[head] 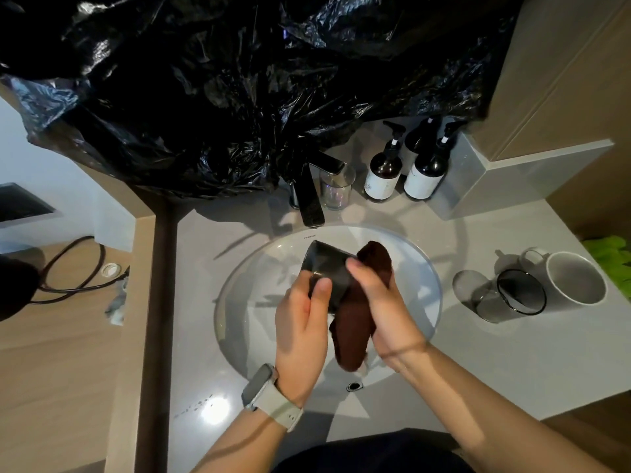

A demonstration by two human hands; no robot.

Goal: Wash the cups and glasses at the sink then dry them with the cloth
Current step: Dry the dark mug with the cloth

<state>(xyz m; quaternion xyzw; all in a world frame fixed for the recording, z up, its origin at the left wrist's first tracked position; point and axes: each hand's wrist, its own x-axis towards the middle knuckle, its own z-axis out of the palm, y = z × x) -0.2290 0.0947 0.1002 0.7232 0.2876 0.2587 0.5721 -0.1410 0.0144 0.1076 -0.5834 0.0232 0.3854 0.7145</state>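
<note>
Grey countertop (478,353) w/ white sink (423,268), wood floor (51,370).

Both forearms are bare, with no sleeves showing. A smartwatch (258,384) with a grey rounded-rectangle case sits on the left wrist, held by a pale beige strap (285,413) with small holes. Just below the watch, dark clothing (368,454) covers the torso.

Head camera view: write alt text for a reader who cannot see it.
Over a white sink, the left hand grips a black cup while the right hand holds a dark brown cloth against it. A white mug and a clear glass lie on the counter at right.
</note>
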